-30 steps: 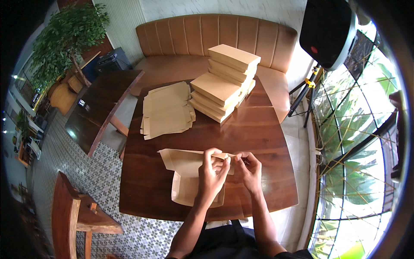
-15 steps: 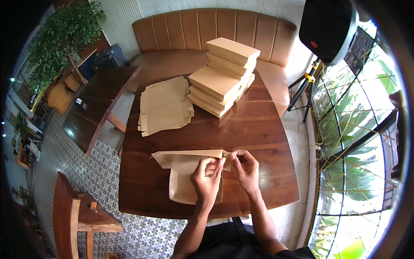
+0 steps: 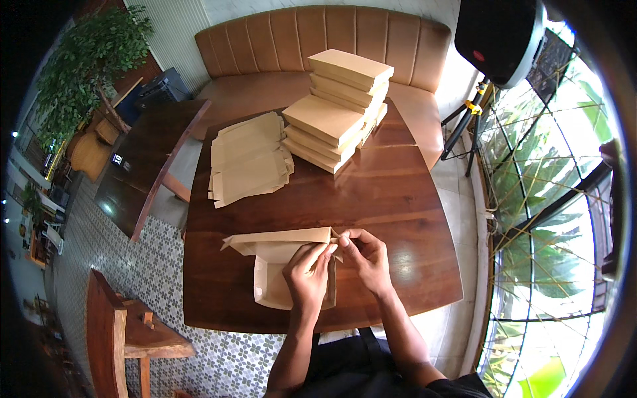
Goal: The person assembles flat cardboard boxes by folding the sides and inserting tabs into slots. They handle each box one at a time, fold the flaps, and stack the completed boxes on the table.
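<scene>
A brown cardboard box (image 3: 272, 300) stands partly folded near the front of the table, its tray side nearest me and its lid raised at the far side. My left hand (image 3: 308, 272) pinches the lid's right corner from the near side, covering part of the tray. Right beside it, my right hand (image 3: 366, 261) grips the small flap at that same corner between thumb and fingers. The fingertips of both hands nearly meet there. At the lid's left end a flap sticks out loose.
Flat unfolded cardboard blanks (image 3: 249, 159) lie at the table's far left. Next to them rises a stack of folded boxes (image 3: 325, 119). Behind the wooden table (image 3: 398, 212) curves a brown padded bench (image 3: 318, 40). A wooden chair (image 3: 109, 331) stands at lower left, a black speaker (image 3: 494, 40) at upper right.
The view has shifted slightly, so most things sit a little further left. Both hands keep hold of the lid's right corner, with only small finger movement.
</scene>
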`<state>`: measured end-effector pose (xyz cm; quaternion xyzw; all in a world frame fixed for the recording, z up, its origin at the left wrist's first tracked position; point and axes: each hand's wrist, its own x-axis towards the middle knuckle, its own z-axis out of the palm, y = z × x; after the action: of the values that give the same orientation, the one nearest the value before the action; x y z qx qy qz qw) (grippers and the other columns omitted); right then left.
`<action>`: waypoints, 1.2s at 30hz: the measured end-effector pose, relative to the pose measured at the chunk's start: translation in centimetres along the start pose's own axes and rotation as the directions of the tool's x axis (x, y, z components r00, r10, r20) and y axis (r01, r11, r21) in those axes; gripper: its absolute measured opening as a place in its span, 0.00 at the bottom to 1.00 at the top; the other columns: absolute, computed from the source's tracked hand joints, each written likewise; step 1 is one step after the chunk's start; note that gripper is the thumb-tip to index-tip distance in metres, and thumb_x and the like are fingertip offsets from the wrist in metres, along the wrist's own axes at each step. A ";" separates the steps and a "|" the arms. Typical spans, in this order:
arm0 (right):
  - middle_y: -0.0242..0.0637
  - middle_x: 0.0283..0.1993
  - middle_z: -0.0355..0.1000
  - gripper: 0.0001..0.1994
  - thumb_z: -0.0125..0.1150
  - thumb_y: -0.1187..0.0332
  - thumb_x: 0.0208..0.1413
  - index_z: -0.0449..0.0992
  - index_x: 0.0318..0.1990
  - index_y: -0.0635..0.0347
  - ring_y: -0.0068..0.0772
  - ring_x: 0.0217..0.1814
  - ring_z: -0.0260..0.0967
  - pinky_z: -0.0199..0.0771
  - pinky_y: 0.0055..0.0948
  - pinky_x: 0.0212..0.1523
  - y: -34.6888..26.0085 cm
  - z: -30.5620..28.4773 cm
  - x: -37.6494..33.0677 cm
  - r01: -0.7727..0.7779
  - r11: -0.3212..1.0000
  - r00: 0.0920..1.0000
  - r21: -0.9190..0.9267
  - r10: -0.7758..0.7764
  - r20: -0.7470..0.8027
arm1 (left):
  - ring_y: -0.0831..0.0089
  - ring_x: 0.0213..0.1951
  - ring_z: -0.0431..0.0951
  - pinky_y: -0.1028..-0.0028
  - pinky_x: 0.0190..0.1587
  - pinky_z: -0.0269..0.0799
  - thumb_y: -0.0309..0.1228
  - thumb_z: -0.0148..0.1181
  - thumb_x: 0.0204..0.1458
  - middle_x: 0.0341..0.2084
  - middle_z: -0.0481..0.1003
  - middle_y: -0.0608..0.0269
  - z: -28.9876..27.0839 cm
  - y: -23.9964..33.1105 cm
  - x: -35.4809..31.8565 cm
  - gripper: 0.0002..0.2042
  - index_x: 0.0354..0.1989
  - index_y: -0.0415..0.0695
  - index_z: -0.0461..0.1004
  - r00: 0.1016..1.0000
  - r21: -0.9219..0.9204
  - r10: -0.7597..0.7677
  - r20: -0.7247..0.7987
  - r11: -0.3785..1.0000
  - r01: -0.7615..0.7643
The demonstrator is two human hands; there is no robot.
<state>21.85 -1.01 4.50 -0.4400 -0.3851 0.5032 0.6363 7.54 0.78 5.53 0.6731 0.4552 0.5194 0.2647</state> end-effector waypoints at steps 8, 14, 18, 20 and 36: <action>0.25 0.40 0.78 0.08 0.65 0.68 0.71 0.81 0.47 0.64 0.12 0.40 0.70 0.71 0.18 0.40 -0.2 -0.3 -0.1 -0.004 0.998 1.000 -0.067 0.005 0.011 | 0.71 0.37 0.86 0.74 0.41 0.84 0.21 0.67 0.62 0.35 0.84 0.55 0.0 -0.9 0.0 0.06 0.43 0.31 0.83 0.997 -0.118 -0.077 0.031 0.990 0.081; 0.26 0.41 0.79 0.08 0.65 0.68 0.70 0.81 0.48 0.65 0.14 0.39 0.71 0.72 0.19 0.39 0.1 -0.1 0.1 0.050 0.998 0.999 -0.033 -0.049 0.016 | 0.70 0.39 0.87 0.72 0.44 0.85 0.20 0.67 0.62 0.37 0.85 0.54 0.0 -1.3 0.0 0.06 0.44 0.29 0.82 0.993 -0.152 -0.110 0.053 0.982 0.116; 0.27 0.41 0.79 0.08 0.65 0.69 0.70 0.81 0.48 0.66 0.14 0.39 0.71 0.72 0.19 0.39 0.3 0.1 0.1 0.068 0.998 0.998 -0.014 -0.068 -0.016 | 0.70 0.40 0.87 0.72 0.45 0.85 0.19 0.66 0.63 0.37 0.85 0.53 0.1 -1.4 0.0 0.05 0.44 0.29 0.82 0.991 -0.120 -0.123 0.062 0.984 0.129; 0.27 0.41 0.79 0.08 0.65 0.69 0.70 0.81 0.48 0.66 0.14 0.39 0.71 0.72 0.19 0.39 0.4 0.2 0.1 0.085 0.996 0.996 -0.009 -0.086 -0.031 | 0.70 0.40 0.87 0.72 0.44 0.85 0.19 0.65 0.63 0.37 0.85 0.54 0.1 -1.4 0.0 0.05 0.44 0.29 0.82 0.993 -0.118 -0.108 0.056 0.987 0.114; 0.31 0.43 0.81 0.05 0.65 0.73 0.69 0.81 0.46 0.66 0.17 0.43 0.75 0.77 0.21 0.43 0.8 0.0 -0.1 0.114 0.993 0.993 0.016 -0.114 -0.031 | 0.67 0.32 0.86 0.71 0.35 0.80 0.21 0.69 0.59 0.31 0.84 0.53 -0.2 -0.2 0.7 0.04 0.41 0.34 0.84 0.997 -0.150 -0.055 0.045 0.987 0.061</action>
<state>21.61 -1.01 3.74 -0.4191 -0.3953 0.4627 0.6738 7.38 1.46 5.76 0.6482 0.4284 0.5305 0.3390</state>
